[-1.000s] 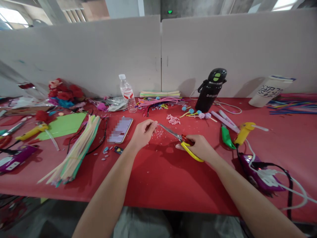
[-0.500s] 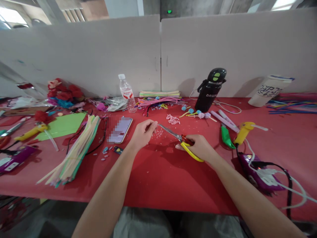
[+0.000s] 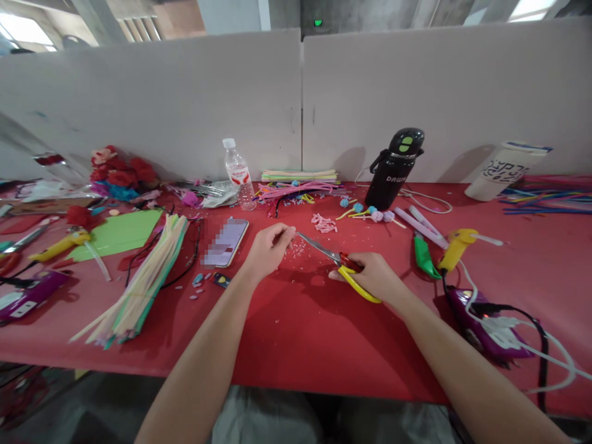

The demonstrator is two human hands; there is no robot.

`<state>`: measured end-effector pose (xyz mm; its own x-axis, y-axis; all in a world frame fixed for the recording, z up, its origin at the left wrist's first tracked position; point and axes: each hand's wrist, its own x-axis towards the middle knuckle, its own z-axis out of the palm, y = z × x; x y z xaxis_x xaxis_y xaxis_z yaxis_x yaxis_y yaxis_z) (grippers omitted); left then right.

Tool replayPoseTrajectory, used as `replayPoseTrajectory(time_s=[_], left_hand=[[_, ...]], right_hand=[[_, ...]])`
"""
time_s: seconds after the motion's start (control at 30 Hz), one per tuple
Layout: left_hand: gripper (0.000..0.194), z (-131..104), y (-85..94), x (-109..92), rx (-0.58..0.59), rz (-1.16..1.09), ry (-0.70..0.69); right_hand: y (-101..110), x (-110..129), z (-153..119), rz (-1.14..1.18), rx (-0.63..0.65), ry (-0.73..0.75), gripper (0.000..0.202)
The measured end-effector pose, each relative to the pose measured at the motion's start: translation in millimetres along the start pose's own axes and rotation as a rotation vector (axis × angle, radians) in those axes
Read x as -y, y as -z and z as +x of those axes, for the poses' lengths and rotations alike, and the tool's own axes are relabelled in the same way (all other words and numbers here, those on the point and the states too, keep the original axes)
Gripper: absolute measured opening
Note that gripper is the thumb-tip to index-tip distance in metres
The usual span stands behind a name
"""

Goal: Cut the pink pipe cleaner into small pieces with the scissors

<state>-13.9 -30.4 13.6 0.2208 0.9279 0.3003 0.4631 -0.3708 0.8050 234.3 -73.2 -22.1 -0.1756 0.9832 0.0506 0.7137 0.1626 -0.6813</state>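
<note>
From my feed: left hand (image 3: 271, 250) over the red table (image 3: 319, 345), thumb and fingertips pinched together. Whether anything sits in the pinch, too small for me to tell. Right hand (image 3: 370, 277) clenched round the handles of the scissors (image 3: 354, 283), fingers partly hidden by them. Scissors over the middle of the table, blades angled up and across to the left, tips just beside the left fingertips; I cannot tell if they touch.

Pale crumbs (image 3: 298, 248) scattered below the blades. Pink bits (image 3: 324, 223) heaped just beyond. Phone (image 3: 229, 243) lying left of the left hand, stem bundle (image 3: 145, 277) farther left, on the near side of a green sheet (image 3: 121, 233). At the back, a clear bottle (image 3: 239, 179) and a black flask (image 3: 395, 169), both upright. Yellow glue gun (image 3: 457, 250) right of the right hand, near a purple power strip (image 3: 483, 327)
</note>
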Motion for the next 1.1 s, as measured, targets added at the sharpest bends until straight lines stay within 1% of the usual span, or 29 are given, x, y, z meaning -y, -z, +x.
replayPoseTrajectory(time_s=[0.13,0.27,0.4,0.57,0.73,0.93,1.1], left_hand=[[0.038,0.2,-0.1,1.2,0.006,-0.008,-0.005],[0.038,0.6,0.3,1.4,-0.007,-0.007,-0.022],[0.036,1.0,1.0,0.6,-0.011,-0.03,-0.026],[0.035,0.7,1.7,-0.3,-0.003,-0.037,-0.029],[0.035,0.5,1.5,-1.7,-0.01,-0.014,-0.032],[0.035,0.0,0.6,-1.7,-0.011,0.007,-0.027],[0.036,-0.3,0.4,-0.4,-0.005,0.001,-0.018]], right_hand=[[-0.1,-0.4,-0.2,-0.015,-0.021,-0.003,0.06],[-1.5,-2.0,-0.7,-0.002,-0.044,-0.009,0.056],[-2.6,-3.1,-0.6,0.008,-0.027,0.002,0.053],[-1.5,-1.9,-0.3,0.011,-0.014,0.012,0.055],[0.1,0.9,-0.6,0.01,-0.006,0.006,0.057],[0.7,0.5,-0.1,0.01,0.013,0.017,0.054],[1.4,0.5,-0.1,-0.007,0.003,0.004,0.055]])
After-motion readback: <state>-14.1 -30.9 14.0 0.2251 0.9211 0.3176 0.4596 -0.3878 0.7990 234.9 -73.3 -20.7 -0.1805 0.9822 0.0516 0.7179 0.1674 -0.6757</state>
